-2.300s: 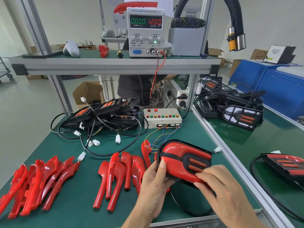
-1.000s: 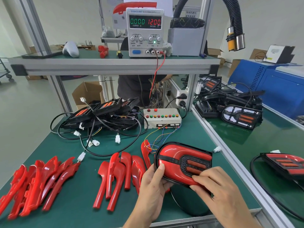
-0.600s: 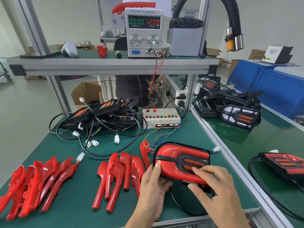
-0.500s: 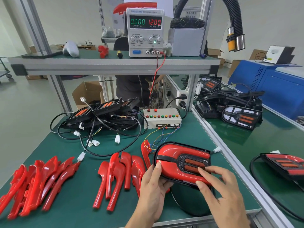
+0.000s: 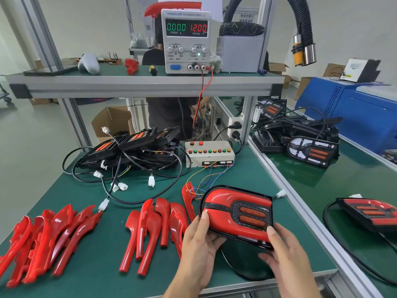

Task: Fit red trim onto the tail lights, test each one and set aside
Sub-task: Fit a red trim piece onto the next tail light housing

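Right hand now lower on tail light edge (left hand unmoved)

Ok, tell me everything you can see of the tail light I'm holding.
The tail light is a rounded black housing with glossy red trim over its face, a black band across it, and a dark honeycomb inset holding two orange bars. It is tilted above the green bench. The left hand grips its left end; the right hand holds its lower right edge.
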{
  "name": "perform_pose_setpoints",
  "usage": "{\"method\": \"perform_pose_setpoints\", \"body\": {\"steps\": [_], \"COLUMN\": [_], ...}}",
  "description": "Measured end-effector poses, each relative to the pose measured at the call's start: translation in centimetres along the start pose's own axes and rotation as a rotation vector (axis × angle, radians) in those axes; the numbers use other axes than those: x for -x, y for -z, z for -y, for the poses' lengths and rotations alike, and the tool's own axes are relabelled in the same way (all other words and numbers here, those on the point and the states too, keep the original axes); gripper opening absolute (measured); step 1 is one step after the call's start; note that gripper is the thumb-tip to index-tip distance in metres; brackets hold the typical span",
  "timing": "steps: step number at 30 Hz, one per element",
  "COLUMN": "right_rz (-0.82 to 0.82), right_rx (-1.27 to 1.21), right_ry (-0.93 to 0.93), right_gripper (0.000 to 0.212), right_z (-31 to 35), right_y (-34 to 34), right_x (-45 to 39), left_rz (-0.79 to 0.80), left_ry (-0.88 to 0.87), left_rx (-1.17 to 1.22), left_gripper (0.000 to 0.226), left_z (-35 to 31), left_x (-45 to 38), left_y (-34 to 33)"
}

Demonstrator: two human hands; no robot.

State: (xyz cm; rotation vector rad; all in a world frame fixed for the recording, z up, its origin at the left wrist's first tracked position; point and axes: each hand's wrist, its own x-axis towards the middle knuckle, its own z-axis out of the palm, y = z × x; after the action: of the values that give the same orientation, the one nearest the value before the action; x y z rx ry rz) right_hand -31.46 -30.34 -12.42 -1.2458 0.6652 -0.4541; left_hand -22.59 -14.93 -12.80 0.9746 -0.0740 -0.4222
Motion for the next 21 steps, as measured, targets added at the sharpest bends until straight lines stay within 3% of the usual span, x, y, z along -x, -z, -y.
{"method": "perform_pose_setpoints", "body": {"steps": [3,5,9,21], "right_rz": [0.08,0.085,0.078,0.02], "right_rx": [-0.135,-0.127,-0.106,0.03], "right_ry": [-0.121,-0.125,-0.096,0.078], "right_gripper": [0.041,0.039,0.03,0.048], "right_z": [0.3,0.3,-0.1,-1.8], "right_y": [-0.1,-0.1,0.1,0.9], "right_x": [0.3,0.2,0.0,-0.9], "left_rz": [0.005,0.005,-0.002,-0.007], "left_ry": [-0.004,-0.004,0.012,0.021], "left_rx": [-0.007,0.002,0.055,0.105], "left_gripper": [0.046,0.048,0.051,0.052], "left_z": [0.1,0.0,0.0,0.2], "left_x": [0.1,0.1,0.1,0.3], "left_y": [0.1,0.2,0.1,-0.4]}}
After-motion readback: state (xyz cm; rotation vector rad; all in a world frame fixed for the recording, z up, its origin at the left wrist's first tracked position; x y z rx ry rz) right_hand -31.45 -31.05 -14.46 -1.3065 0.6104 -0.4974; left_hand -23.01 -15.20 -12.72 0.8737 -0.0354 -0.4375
